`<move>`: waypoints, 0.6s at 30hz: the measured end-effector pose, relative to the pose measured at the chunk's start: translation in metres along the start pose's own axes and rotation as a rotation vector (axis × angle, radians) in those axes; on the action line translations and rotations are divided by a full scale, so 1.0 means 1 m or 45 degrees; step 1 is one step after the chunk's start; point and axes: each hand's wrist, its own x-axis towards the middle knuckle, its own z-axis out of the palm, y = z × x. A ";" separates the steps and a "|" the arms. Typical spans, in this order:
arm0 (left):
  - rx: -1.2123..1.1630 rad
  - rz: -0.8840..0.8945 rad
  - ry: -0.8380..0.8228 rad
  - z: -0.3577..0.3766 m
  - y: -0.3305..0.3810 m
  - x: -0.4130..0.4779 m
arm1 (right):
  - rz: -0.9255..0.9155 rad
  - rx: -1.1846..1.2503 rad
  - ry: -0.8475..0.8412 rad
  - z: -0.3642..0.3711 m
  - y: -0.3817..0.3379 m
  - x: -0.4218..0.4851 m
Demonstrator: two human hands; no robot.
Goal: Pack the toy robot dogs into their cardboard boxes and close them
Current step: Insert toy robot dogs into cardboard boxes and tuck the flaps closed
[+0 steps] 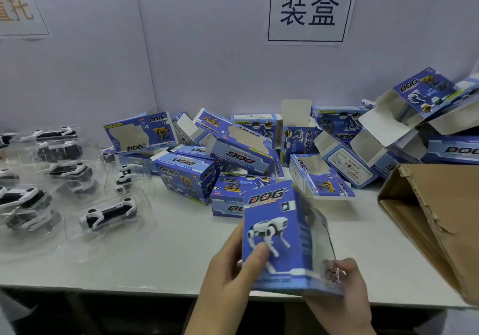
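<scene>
While both hands are busy with one blue DOG box (274, 231), the packing of this unit looks to be mid-step. The box stands on end just above the front edge of the table (168, 257), its long axis near upright and leaning slightly away from the person, the white dog print facing the camera. The left hand (230, 267) clamps it from the left – thumb (259, 253) pressed flat on the printed face, the other fingers hidden behind. The right hand (344, 285) curls round the lower right corner at the bottom end. The right side of the box is blurred and partly see-through, so I cannot tell whether a dog is already inside or which flaps are open.

What the next move turns on, as I judge it, is that bottom end: it lies inside the right hand's grip, so that hand is the one placed to tuck a flap, while the left steadies.

If the box is in fact empty, the nearest toy robot dog (111, 214) lies in its clear blister tray (77, 231) well to the left, toward the table's left edge – the left hand's side. Loose empty boxes (233, 148) are heaped along the back edge, and a brown corrugated carton (435, 218) lies open at the right edge.
</scene>
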 end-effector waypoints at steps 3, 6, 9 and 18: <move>0.074 -0.088 0.105 -0.010 -0.001 0.020 | -0.129 -0.201 0.019 0.003 -0.011 -0.011; 0.019 -0.187 0.111 -0.025 -0.017 0.017 | -0.341 -0.632 -0.050 0.018 -0.025 -0.011; -0.144 -0.381 -0.036 -0.031 -0.023 0.023 | -0.451 -1.045 0.066 0.025 -0.039 -0.006; 0.291 -0.475 -0.049 -0.064 -0.072 0.058 | -0.319 -1.115 0.261 -0.012 -0.082 -0.026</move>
